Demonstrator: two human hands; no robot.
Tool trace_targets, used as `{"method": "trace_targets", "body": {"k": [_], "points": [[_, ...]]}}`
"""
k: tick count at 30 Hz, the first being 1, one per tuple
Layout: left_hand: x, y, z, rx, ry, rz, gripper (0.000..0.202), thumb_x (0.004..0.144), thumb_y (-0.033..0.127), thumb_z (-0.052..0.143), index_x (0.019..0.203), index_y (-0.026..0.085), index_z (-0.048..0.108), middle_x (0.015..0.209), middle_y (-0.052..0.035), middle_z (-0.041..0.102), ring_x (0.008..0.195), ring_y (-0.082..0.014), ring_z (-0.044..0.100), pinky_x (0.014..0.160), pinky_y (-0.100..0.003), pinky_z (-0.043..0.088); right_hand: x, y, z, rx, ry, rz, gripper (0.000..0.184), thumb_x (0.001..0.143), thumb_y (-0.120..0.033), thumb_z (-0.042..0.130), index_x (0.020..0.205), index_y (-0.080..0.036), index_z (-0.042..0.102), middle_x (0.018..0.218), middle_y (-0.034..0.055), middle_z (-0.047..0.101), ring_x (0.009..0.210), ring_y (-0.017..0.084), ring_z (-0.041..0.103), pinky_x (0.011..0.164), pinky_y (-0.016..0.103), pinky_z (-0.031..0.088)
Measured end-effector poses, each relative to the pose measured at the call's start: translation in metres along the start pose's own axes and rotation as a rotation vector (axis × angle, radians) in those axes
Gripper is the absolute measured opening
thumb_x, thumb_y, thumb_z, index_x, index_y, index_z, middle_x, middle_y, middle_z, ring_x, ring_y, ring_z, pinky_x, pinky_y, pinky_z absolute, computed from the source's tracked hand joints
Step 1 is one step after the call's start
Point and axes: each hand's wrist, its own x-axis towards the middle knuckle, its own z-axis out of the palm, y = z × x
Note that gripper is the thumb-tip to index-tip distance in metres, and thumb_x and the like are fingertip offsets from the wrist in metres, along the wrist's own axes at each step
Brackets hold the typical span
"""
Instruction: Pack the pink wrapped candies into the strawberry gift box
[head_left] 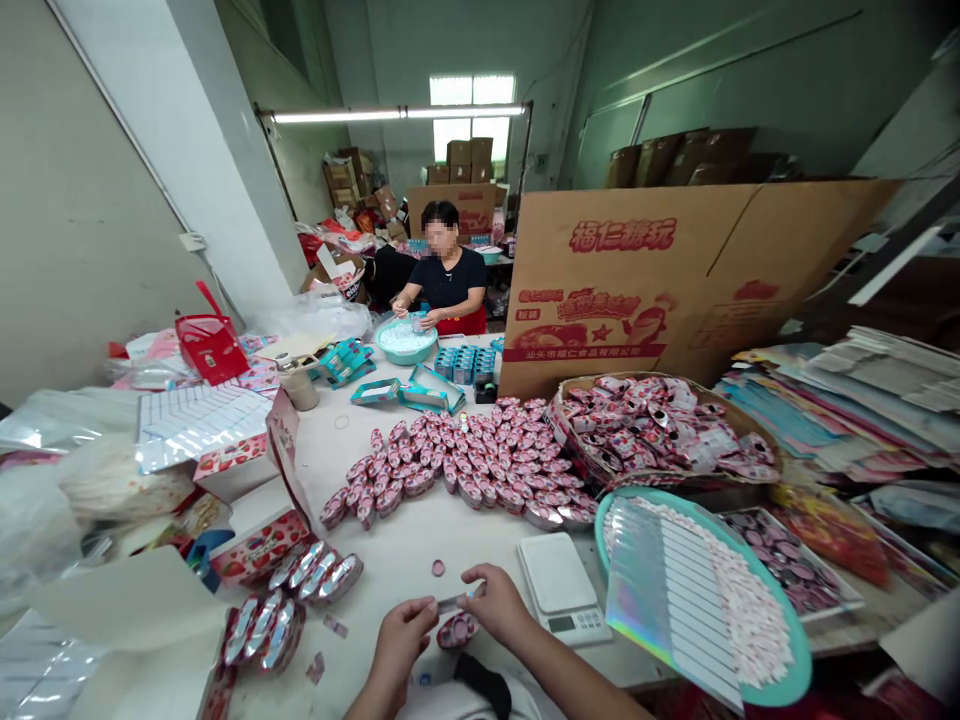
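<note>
My left hand point(405, 632) and my right hand point(501, 602) meet at the table's front edge, fingers closed on opposite ends of a small thin greyish strip point(452, 604). What kind of strip it is I cannot make out. Just below it sits a small oval tin-like container point(457, 630) with pink and red printing, partly covered by my hands. A round pink cap point(437, 567) lies a little beyond my fingers. To the right of my right hand stands a white digital scale point(556, 580).
Many pink oval containers point(480, 455) cover the mid-table. A teal basin point(795, 660) of white candies, partly under a striped shiny sheet point(667, 590), stands right, before a basket point(559, 425) of packs. Strawberry-printed boxes point(262, 545) stand left. A co-worker point(448, 275) sits across.
</note>
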Motion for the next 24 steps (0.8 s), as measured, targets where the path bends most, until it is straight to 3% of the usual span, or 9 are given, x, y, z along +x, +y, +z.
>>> {"method": "trace_targets", "body": {"k": [3, 5, 9, 13, 16, 19, 24], "points": [[-0.004, -0.001, 0.003, 0.183, -0.004, 0.051, 0.061, 0.055, 0.061, 0.071, 0.094, 0.015, 0.07, 0.083, -0.0086, 0.073, 0.083, -0.0232, 0.067, 0.062, -0.029, 0.045, -0.002, 0.009, -0.002, 0.001, -0.072, 0.017, 0.009, 0.064, -0.01, 0.065, 0.07, -0.013, 0.072, 0.064, 0.0034, 0.069, 0.062, 0.016, 0.062, 0.059, 0.023, 0.045], [-0.002, -0.005, 0.006, 0.257, -0.004, 0.122, 0.06, 0.055, 0.063, 0.067, 0.089, 0.014, 0.07, 0.077, -0.0088, 0.072, 0.076, -0.023, 0.066, 0.062, -0.03, 0.046, -0.003, 0.014, -0.004, 0.004, -0.108, 0.002, 0.009, 0.066, -0.011, 0.064, 0.061, -0.015, 0.071, 0.064, 0.0035, 0.07, 0.065, 0.017, 0.064, 0.063, 0.023, 0.046], [0.006, -0.021, 0.011, 0.312, -0.01, 0.204, 0.051, 0.056, 0.061, 0.066, 0.078, 0.015, 0.067, 0.074, -0.008, 0.071, 0.072, -0.0212, 0.065, 0.072, -0.032, 0.05, -0.005, 0.027, -0.007, -0.013, -0.129, -0.011, 0.011, 0.069, -0.015, 0.063, 0.067, -0.016, 0.074, 0.07, 0.0042, 0.073, 0.071, 0.017, 0.065, 0.068, 0.025, 0.047], [0.011, -0.031, 0.013, 0.427, 0.018, 0.224, 0.03, 0.064, 0.044, 0.067, 0.076, 0.017, 0.067, 0.08, -0.0074, 0.073, 0.078, -0.0214, 0.066, 0.076, -0.031, 0.049, -0.003, 0.038, -0.004, -0.052, -0.151, -0.016, 0.013, 0.071, -0.014, 0.061, 0.07, -0.015, 0.074, 0.067, 0.0035, 0.071, 0.065, 0.016, 0.062, 0.065, 0.024, 0.045], [0.012, -0.033, 0.014, 0.532, 0.087, 0.196, 0.017, 0.068, 0.032, 0.065, 0.076, 0.017, 0.065, 0.077, -0.0056, 0.071, 0.075, -0.0203, 0.065, 0.071, -0.029, 0.046, 0.0, 0.045, 0.001, -0.097, -0.145, -0.019, 0.014, 0.07, -0.014, 0.064, 0.08, -0.015, 0.073, 0.063, 0.0003, 0.067, 0.063, 0.014, 0.06, 0.063, 0.023, 0.042], [0.012, -0.032, 0.014, 0.619, 0.15, 0.161, 0.013, 0.071, 0.024, 0.061, 0.083, 0.018, 0.059, 0.072, -0.0021, 0.069, 0.066, -0.0174, 0.063, 0.063, -0.027, 0.04, 0.001, 0.048, 0.006, -0.146, -0.123, -0.013, 0.027, 0.069, -0.015, 0.067, 0.096, -0.017, 0.068, 0.06, -0.0043, 0.062, 0.06, 0.012, 0.057, 0.06, 0.021, 0.039], [0.009, -0.031, 0.016, 0.716, 0.164, 0.177, 0.014, 0.071, 0.017, 0.058, 0.082, 0.021, 0.051, 0.069, 0.0014, 0.067, 0.067, -0.0163, 0.062, 0.061, -0.025, 0.035, 0.0, 0.047, 0.009, -0.251, -0.07, -0.006, 0.019, 0.069, -0.015, 0.067, 0.086, -0.017, 0.059, 0.066, -0.0042, 0.06, 0.062, 0.012, 0.053, 0.058, 0.021, 0.034]]}}
